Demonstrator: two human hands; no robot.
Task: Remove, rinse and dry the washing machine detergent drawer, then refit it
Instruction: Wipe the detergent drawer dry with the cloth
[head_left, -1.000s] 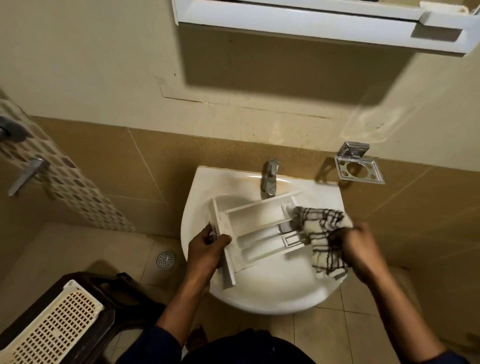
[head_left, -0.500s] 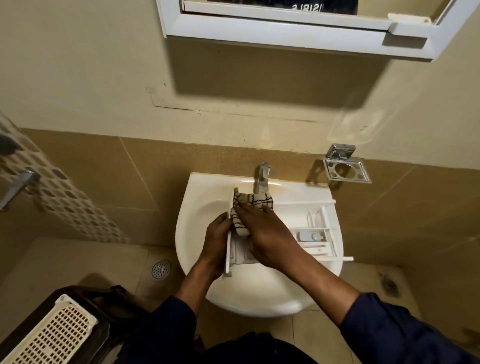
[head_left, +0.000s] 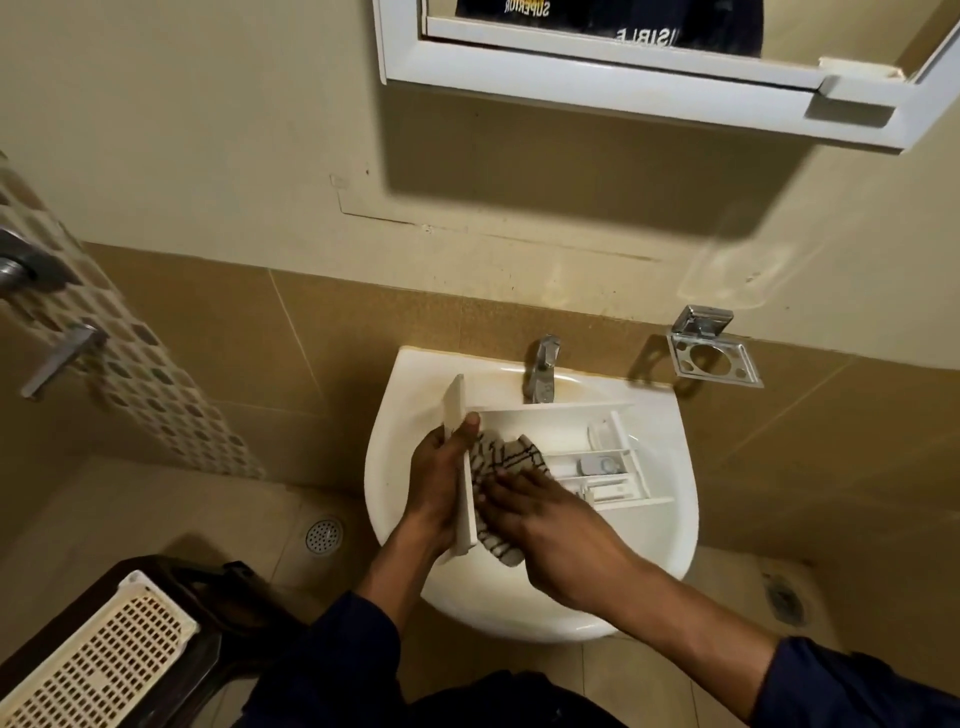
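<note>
Already out, the drawer (head_left: 550, 426) is being dried: your left hand (head_left: 441, 483) grips its front, your right hand (head_left: 550, 525) presses the cloth (head_left: 501, 462) inside; refitting remains.

Up top: cream wall (head_left: 208, 130), white-framed mirror cabinet (head_left: 623, 88), shadow beneath | lower: tan tiles (head_left: 363, 332), mosaic strip (head_left: 156, 395) at left with metal lever (head_left: 62, 358) | mid: white basin (head_left: 519, 618) under tap (head_left: 543, 369), chrome holder (head_left: 714, 353) to its right | down: beige tiled floor (head_left: 156, 509), round drain (head_left: 323, 535) | bottom left: cream perforated panel (head_left: 98, 660) on dark frame (head_left: 208, 587), possibly a stool | light: dim, warm
</note>
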